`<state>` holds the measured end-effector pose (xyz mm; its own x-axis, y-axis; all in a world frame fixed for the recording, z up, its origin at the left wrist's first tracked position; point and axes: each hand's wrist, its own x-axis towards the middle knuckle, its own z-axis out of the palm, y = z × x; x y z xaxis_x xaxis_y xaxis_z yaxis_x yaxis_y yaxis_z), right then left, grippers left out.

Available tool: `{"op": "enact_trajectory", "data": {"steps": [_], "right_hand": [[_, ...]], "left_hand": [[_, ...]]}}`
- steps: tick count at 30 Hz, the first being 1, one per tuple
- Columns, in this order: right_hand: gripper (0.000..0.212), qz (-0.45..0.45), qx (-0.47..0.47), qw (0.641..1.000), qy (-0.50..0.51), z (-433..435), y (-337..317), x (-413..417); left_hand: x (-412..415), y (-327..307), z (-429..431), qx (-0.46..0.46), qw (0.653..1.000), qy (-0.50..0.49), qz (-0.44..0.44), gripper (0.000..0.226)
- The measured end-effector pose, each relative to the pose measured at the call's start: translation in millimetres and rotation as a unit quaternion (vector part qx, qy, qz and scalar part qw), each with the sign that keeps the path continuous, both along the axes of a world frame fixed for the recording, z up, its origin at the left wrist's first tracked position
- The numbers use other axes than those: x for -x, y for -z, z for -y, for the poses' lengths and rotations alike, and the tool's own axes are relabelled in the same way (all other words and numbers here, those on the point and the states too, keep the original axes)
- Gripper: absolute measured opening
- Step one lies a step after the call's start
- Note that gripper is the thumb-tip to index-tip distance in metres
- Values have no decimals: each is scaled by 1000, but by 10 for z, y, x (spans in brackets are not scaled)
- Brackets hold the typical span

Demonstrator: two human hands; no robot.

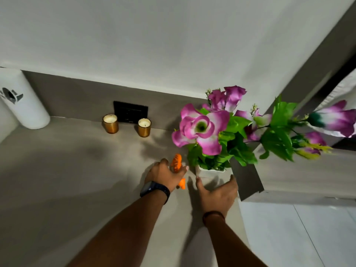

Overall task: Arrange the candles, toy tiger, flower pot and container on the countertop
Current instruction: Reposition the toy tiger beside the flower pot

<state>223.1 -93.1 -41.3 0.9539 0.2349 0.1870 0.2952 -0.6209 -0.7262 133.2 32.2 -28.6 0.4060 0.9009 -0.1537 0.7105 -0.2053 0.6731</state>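
Two gold-coloured candles stand at the back of the grey countertop (67, 170), one on the left (110, 123) and one on the right (144, 127). My left hand (163, 175) is closed around an orange striped toy tiger (176, 164) near the middle of the counter. Just to its right stands a white flower pot (211, 172) holding pink artificial flowers and green leaves. My right hand (216, 191) is open, its fingers spread just in front of the pot; whether it touches the pot I cannot tell. A tall white cylindrical container (25, 105) stands at the far left.
A black wall socket (130, 112) sits on the backsplash between the candles. A grey wall panel (248, 180) juts out on the right of the pot. The countertop's right edge drops to a pale tiled floor (298, 234).
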Motion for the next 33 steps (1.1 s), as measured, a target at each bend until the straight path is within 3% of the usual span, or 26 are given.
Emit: {"op": "enact_trajectory", "data": {"steps": [3,7,11,17,33], "right_hand": [[115,-50,-45,997,-25,-180,-24,-230],[98,-61,-67,995,-30,-430,44,-386],[89,-53,-79,995,-4,-634,105,-484],[88,-41,-85,995,-12,-945,146,-712],[92,-25,-85,996,-25,-1292,177,-969]], "left_hand": [[-121,10,-11,-2,1000,11,-22,46],[-260,18,-104,-7,1000,8,-11,38],[-394,-11,-318,-4,1000,-8,1,40],[-614,-16,-754,27,1000,-9,7,38],[-812,-10,-1020,-2,1000,-6,28,41]]}}
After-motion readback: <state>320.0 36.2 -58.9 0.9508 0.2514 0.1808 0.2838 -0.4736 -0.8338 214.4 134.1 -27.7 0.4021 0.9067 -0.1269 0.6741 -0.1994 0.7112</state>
